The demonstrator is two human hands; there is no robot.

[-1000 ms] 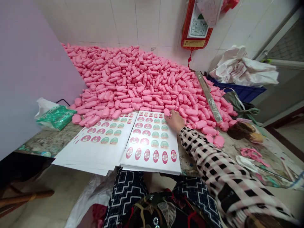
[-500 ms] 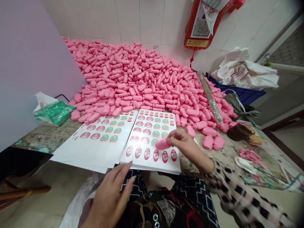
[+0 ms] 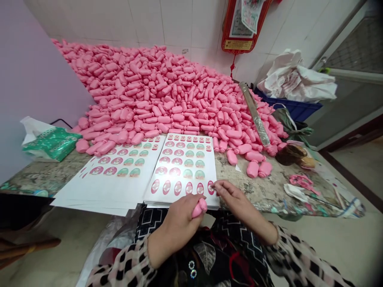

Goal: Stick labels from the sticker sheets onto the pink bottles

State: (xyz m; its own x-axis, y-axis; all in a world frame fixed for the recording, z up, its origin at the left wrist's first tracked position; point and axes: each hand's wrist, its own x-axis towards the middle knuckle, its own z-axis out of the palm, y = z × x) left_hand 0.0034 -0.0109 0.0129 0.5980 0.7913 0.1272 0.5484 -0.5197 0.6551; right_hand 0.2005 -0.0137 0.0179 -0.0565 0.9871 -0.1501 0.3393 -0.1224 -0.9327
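Head view: the person's left hand (image 3: 176,225) is clenched around a small pink plastic bottle (image 3: 199,208), which sticks out past the fingers just off the near edge of a sticker sheet (image 3: 182,199). The right hand (image 3: 236,203) lies just beside it, its fingertips (image 3: 216,186) touching the last oval sticker (image 3: 210,187) in the sheet's bottom row; whether they pinch that sticker is too small to tell. The sheet lies on a stained tabletop (image 3: 257,191), next to a stack of similar sheets (image 3: 104,191). Behind both, a huge heap of pink bottles (image 3: 149,87) slopes up against the tiled wall (image 3: 179,24). Two loose bottles (image 3: 256,169) sit to the right, near pink scissors (image 3: 302,181). A green tissue pack (image 3: 52,143) lies at the left, and white plastic bags (image 3: 296,77) fill a blue crate (image 3: 287,105).
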